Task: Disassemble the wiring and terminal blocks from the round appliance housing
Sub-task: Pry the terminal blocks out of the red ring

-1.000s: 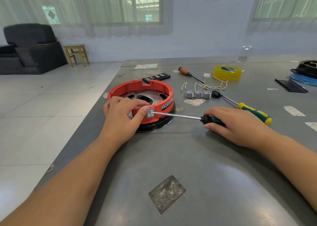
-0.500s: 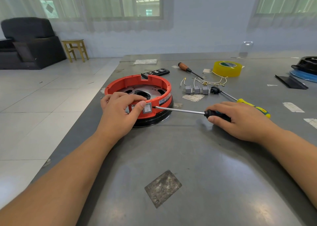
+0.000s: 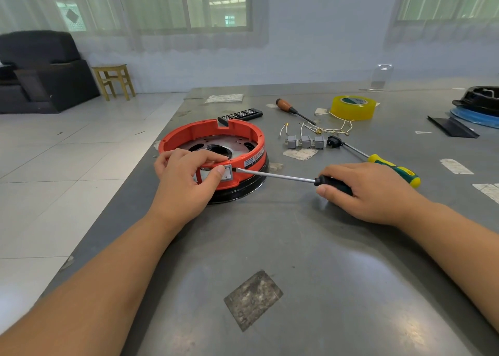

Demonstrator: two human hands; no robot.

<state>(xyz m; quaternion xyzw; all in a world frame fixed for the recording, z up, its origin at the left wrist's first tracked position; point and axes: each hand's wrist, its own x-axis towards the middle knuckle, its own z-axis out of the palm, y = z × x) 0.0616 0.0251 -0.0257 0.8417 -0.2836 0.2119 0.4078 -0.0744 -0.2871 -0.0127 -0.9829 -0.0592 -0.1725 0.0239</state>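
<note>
Head: left hand [image 3: 186, 185] grips housing [image 3: 251, 142]; right hand [image 3: 370, 193] holds screwdriver [image 3: 275, 176] (tip at switch [image 3: 228, 173]).

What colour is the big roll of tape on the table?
The roll of tape is yellow, a bit see-through. The head view shows it, the only view here.

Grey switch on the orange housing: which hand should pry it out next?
Likely the right hand: it grips the screwdriver, tip at the grey switch edge. The left hand steadies the orange housing.
</note>
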